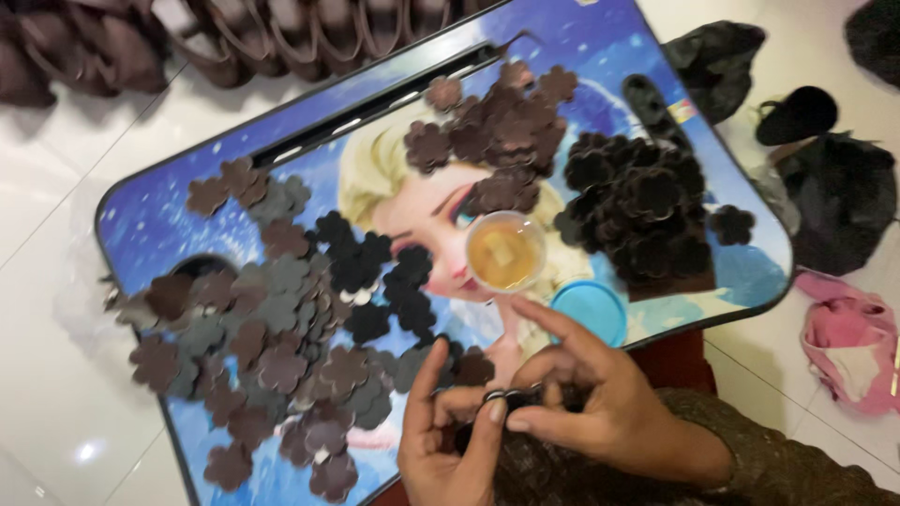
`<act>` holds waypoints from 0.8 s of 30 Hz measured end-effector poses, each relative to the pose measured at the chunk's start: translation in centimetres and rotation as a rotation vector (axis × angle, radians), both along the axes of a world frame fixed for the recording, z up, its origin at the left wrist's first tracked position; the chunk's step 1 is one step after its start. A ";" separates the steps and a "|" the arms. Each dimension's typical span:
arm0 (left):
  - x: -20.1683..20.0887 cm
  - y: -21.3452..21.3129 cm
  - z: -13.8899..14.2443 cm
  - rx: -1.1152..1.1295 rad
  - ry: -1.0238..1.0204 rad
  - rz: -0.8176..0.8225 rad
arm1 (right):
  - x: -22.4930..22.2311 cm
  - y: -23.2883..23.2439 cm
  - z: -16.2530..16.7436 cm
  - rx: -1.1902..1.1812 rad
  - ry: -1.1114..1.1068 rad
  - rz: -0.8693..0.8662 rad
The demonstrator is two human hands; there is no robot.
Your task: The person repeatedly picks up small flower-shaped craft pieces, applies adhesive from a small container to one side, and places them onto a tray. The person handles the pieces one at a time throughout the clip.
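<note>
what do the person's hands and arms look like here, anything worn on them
Both hands are bare: no gloves, and no rings or watch show. The right hand comes out of a long sleeve of dark olive-brown, textured fabric reaching the wrist. The left hand is cut off by the frame's bottom edge, so no sleeve shows there.

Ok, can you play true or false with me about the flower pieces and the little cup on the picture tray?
1. Both hands, left hand and right hand, pinch one small dark piece together. True.
2. The little clear cup is empty. False: it holds something amber.
3. The blue lid lies on the tray beside the cup. True.
4. The flower pieces are bright yellow. False: they are brown, grey and black.
5. A pink cloth lies on the floor. True.
</note>
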State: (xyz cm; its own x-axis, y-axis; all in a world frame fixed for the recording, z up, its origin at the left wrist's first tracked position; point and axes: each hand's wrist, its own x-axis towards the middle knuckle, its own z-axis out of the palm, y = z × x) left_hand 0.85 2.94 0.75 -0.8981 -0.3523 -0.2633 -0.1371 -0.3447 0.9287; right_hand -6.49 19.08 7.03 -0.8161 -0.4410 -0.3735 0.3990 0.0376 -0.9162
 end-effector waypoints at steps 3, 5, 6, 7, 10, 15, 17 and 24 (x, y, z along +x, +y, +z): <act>0.4 -0.4 -1.7 0.022 0.082 -0.013 | 0.4 0.1 -0.3 0.030 0.020 -0.017; 0.6 -0.4 -2.5 0.055 0.105 -0.016 | 0.5 0.4 -0.7 0.030 0.062 -0.007; 0.6 -0.3 -2.8 0.072 0.114 -0.012 | 0.5 0.6 -0.9 0.029 0.081 0.004; 0.6 -0.3 -3.0 0.069 0.126 -0.007 | 0.5 0.7 -1.2 0.022 0.091 -0.005; 0.6 0.3 -3.0 0.042 0.167 -0.004 | 0.7 1.3 -1.8 0.007 0.136 -0.028; 0.4 0.8 -1.9 -0.040 0.197 -0.051 | 1.0 2.3 -2.6 0.030 0.382 -0.047; 0.3 0.7 -1.6 -0.033 0.206 -0.066 | 1.0 2.4 -2.7 0.067 0.435 -0.050; 0.4 0.2 -2.9 -0.163 0.264 -0.065 | 0.8 2.3 -2.1 0.051 0.454 0.045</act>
State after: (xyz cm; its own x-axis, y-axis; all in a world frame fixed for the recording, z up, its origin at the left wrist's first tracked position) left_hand 1.24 3.16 -2.15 -0.9500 -0.3100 0.0375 0.0994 -0.1864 0.9774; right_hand -5.71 21.39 4.92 -0.8825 -0.4702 -0.0044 -0.0458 0.0953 -0.9944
